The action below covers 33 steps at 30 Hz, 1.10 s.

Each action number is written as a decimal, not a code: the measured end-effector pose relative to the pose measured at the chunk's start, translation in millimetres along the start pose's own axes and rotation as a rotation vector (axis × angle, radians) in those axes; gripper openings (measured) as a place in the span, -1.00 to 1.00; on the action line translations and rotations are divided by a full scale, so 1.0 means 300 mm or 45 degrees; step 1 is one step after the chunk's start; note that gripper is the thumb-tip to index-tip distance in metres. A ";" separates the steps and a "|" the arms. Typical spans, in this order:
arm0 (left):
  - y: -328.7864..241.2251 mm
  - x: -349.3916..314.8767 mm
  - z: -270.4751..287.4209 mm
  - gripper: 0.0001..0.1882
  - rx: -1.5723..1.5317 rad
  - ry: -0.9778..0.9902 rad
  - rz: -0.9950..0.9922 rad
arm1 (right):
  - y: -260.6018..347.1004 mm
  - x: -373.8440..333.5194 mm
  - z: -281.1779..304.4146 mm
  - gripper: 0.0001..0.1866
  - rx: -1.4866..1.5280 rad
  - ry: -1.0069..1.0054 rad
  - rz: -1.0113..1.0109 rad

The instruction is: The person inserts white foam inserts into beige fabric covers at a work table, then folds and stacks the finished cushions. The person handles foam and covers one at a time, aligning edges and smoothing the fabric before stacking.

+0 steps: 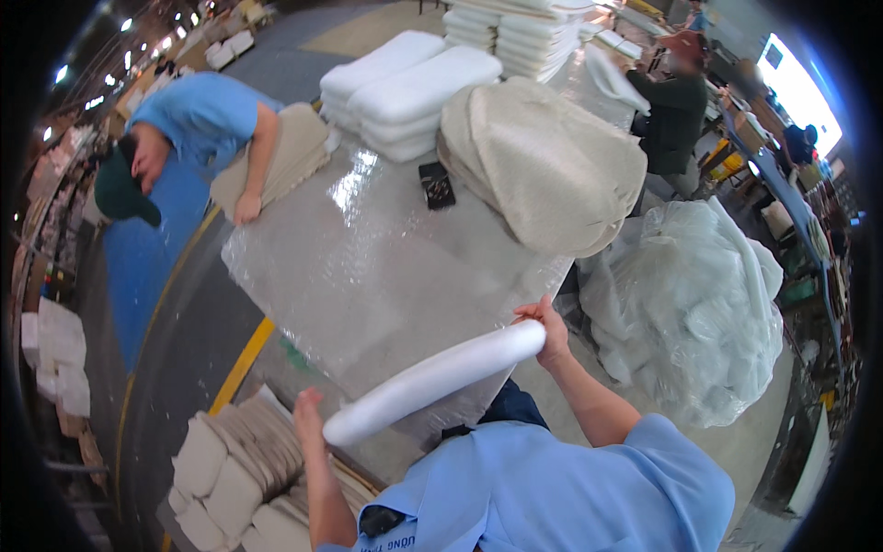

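Lower centre of frame, a white foam pad (pixel 432 379) is held edge-on btwn both hands: right hand (pixel 549 331) grips its upper end, left hand (pixel 309 416) presses flat on its lower end. Behind it, plastic-covered table (pixel 368 267) w/ beige covers (pixel 552 166) (stacked, upper right). Person in blue shirt (pixel 198 115) leans in at upper left.

Left arm: bare forearm rises from the lower edge, elbow low, wrist straight.
Left hand (pixel 308 411): raised upright, fingers together and extended, palm pressed flat against an end face.
Right arm: short blue sleeve at the shoulder, elbow bent, forearm angled up and inward.
Right hand (pixel 550 329): fingers curled over the opposite end, thumb side uppermost.
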State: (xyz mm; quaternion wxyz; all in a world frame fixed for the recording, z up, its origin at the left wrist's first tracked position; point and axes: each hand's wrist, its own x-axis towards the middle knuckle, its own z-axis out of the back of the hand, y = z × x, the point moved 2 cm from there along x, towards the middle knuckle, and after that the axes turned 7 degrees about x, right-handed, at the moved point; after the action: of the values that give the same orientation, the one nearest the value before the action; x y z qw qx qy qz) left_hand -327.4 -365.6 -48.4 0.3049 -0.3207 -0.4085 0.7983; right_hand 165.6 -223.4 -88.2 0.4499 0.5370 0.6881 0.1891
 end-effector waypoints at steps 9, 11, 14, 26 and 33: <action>-0.548 -0.361 -0.338 -0.15 1.101 0.422 -1.433 | 0.059 0.005 0.003 -0.38 -0.320 -0.045 0.061; -0.513 -0.340 -0.370 -0.22 1.111 0.445 -1.247 | 0.119 0.012 0.011 -0.55 -0.523 -0.047 0.131; -0.484 -0.338 -0.365 -0.28 1.153 0.469 -1.074 | 0.328 0.051 0.006 -0.75 -0.957 0.006 0.410; -0.429 -0.326 -0.410 -0.35 1.185 0.408 -1.138 | 1.074 0.507 -0.017 -0.63 -1.968 -0.722 0.468; -0.391 -0.334 -0.408 -0.40 1.105 0.377 -1.221 | 1.039 0.566 -0.028 -0.62 -1.789 -0.851 0.337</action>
State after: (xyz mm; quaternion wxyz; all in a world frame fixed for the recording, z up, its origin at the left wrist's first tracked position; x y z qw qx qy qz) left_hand -146.9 -328.5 21.1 0.7810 -0.0578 -0.1010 0.6136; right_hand 332.9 42.5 77.3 0.8406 0.2327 0.1660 0.4601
